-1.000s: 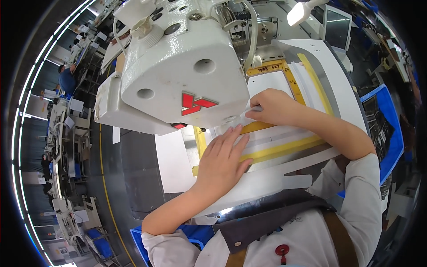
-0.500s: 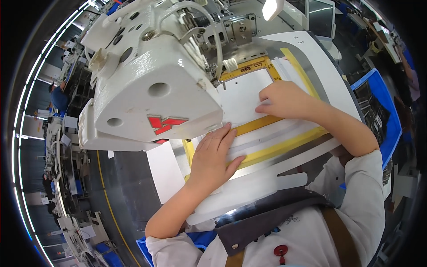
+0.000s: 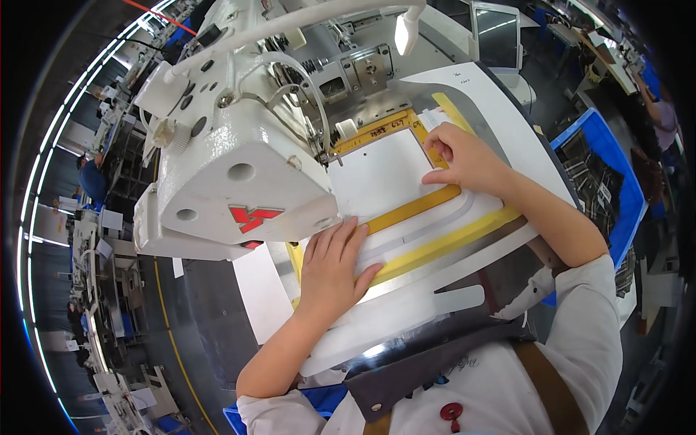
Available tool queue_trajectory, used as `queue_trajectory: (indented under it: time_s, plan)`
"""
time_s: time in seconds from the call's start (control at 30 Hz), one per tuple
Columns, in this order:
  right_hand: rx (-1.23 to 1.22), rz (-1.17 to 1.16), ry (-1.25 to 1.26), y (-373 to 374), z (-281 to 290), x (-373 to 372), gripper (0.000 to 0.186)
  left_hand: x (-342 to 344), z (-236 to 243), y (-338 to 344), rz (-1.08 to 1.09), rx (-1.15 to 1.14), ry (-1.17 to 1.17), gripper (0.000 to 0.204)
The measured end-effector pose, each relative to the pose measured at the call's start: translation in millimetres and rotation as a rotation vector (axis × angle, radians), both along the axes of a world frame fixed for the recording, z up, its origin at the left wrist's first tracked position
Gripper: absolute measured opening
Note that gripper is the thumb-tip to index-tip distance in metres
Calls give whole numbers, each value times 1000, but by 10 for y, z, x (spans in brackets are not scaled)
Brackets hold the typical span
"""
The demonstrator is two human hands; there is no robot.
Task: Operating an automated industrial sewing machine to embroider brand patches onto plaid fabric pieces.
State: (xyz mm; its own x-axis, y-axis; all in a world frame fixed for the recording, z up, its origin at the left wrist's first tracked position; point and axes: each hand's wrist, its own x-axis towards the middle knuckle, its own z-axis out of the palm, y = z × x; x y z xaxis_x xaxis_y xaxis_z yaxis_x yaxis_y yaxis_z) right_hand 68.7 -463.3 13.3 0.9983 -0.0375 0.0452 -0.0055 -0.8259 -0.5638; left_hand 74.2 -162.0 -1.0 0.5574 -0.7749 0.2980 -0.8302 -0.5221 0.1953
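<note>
My left hand [image 3: 330,268] lies flat with fingers stretched on the near left part of a clear sewing template edged with yellow tape [image 3: 435,245]. Its fingertips reach the yellow frame strip [image 3: 409,212], by the sewing machine's head. Over the frame's right side is my right hand [image 3: 467,163], thumb and forefinger apart, the other fingers curled; nothing shows between them. A white sheet or fabric panel [image 3: 380,170] lies inside the yellow frame. The white sewing machine [image 3: 254,174], with a red emblem, hides the frame's left part.
A lamp [image 3: 404,32] on a white arm hangs above. At the right stands a blue crate [image 3: 629,170] with dark pieces in it. A white panel [image 3: 464,296] lies along the near table edge. Other workstations line the left.
My right thumb and forefinger have parted, and that hand has shifted slightly away from me. The left hand stays flat on the template. The whole view has shifted a little.
</note>
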Motion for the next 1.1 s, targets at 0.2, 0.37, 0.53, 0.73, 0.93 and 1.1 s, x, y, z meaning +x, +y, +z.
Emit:
queue_trajectory:
  time_s: [0.2,0.37,0.53,0.73,0.93,1.1]
  plan:
    - [174,370,-183,-8,38,-19,15,-138,30,77,-173,-144,-103,50]
    - [-47,483,-223,128,-36,33,15,-220,15,-17,-283,-197,-114,38]
    - [10,776,-302,813,-133,136,27,-250,105,-10,-335,-156,-98,29]
    - [-33,534,-96,324,-67,22,30,-537,614,1261,234,-175,-328,27]
    - [-201,300,-190,-198,72,-630,52,-997,-233,3268,1352,-1215,-697,21]
    - [-185,664,-241,276,1,-636,50,-1957,-2797,3904,1340,-46,125,33]
